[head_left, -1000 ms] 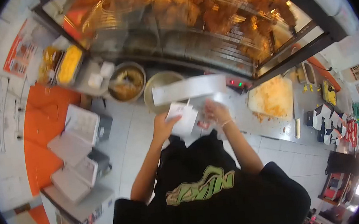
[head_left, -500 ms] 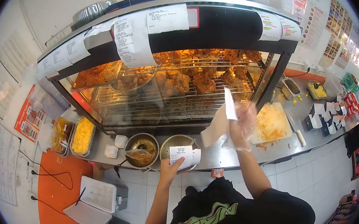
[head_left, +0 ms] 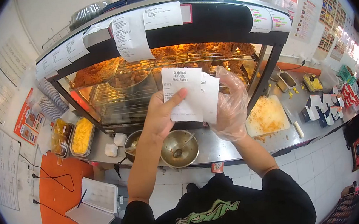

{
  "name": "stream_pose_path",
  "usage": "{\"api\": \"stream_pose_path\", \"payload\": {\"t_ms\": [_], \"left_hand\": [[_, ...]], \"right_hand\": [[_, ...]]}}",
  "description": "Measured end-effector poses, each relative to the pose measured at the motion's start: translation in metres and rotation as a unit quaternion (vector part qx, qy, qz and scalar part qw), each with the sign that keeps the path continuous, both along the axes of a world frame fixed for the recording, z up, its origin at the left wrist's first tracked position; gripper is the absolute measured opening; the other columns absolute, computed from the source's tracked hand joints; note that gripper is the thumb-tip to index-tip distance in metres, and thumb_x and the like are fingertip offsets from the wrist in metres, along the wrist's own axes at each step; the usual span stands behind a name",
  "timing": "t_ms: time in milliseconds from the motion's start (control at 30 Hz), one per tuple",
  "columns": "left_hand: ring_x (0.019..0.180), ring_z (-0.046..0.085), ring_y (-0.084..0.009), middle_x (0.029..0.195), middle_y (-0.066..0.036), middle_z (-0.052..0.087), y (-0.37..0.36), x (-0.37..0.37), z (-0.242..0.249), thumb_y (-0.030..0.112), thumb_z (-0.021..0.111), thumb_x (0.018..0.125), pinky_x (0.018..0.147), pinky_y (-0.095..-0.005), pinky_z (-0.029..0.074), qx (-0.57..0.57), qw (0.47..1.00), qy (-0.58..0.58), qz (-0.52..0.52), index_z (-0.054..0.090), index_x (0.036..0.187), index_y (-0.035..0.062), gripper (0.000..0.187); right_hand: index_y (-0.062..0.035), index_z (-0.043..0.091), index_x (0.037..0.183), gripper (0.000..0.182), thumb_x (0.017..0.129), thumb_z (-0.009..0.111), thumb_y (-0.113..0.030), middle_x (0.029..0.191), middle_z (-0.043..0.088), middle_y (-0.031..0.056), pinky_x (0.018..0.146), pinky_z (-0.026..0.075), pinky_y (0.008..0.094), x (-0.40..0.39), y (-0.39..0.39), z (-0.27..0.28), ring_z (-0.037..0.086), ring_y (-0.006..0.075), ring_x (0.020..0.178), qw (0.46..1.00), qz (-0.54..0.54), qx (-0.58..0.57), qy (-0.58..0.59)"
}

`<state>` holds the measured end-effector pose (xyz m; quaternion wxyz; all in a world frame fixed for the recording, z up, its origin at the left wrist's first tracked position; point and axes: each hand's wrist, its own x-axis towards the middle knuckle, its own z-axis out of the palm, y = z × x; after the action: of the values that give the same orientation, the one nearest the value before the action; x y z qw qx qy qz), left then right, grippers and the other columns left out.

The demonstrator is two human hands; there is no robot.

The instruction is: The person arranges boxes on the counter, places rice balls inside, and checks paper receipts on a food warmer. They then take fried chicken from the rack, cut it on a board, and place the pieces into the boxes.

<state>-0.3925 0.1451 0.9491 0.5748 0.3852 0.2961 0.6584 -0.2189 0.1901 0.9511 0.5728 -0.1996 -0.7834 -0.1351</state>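
A person in a black shirt holds two overlapping printed receipts (head_left: 191, 94) up at chest height, their long edges upright and print facing the camera. The bare left hand (head_left: 159, 116) pinches the front slip from its left side, thumb across the paper, while the right hand (head_left: 230, 107), in a loose clear plastic glove, closes on the rear slip from the right. Both hands touch the paper, which hangs above a metal bowl (head_left: 179, 148) and before a heated display cabinet (head_left: 167, 27) of fried chicken.
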Motion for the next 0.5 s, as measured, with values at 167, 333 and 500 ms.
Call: {"api": "stream_pose_path", "payload": {"t_ms": [167, 333, 500], "left_hand": [[0.082, 0.065, -0.0166, 0.096, -0.012, 0.066, 0.003, 0.003, 0.008, 0.011, 0.066, 0.083, 0.075, -0.0300, 0.053, -0.019, 0.997, 0.071, 0.009, 0.062, 0.100, -0.0030, 0.023], [0.081, 0.065, -0.0157, 0.094, -0.011, 0.067, 0.008, 0.016, 0.012, 0.009, 0.065, 0.083, 0.073, -0.0289, 0.053, -0.019, 0.994, 0.101, 0.022, 0.063, 0.098, -0.0029, 0.019], [0.081, 0.064, -0.0145, 0.093, -0.011, 0.067, 0.011, 0.029, 0.018, 0.010, 0.067, 0.082, 0.073, -0.0278, 0.052, -0.001, 0.990, 0.135, 0.037, 0.065, 0.097, -0.0031, 0.020]], "right_hand": [[-0.0036, 0.055, 0.082, 0.026, 0.057, 0.061, 0.002, 0.106, 0.051, 0.0155, 0.079, 0.043, 0.0474, 0.013, 0.013, -0.010, 0.053, 0.0375, 0.099, 0.999, 0.024, 0.006, -0.021], [-0.0063, 0.061, 0.093, 0.036, 0.061, 0.073, -0.017, 0.105, 0.053, 0.0138, 0.078, 0.045, 0.0434, 0.028, 0.027, -0.020, 0.054, 0.0340, 0.095, 0.999, -0.027, 0.009, -0.023], [-0.0072, 0.058, 0.092, 0.038, 0.060, 0.074, -0.019, 0.105, 0.052, 0.0129, 0.078, 0.045, 0.0429, 0.031, 0.036, -0.012, 0.054, 0.0335, 0.095, 0.999, -0.014, 0.024, 0.026]]}}
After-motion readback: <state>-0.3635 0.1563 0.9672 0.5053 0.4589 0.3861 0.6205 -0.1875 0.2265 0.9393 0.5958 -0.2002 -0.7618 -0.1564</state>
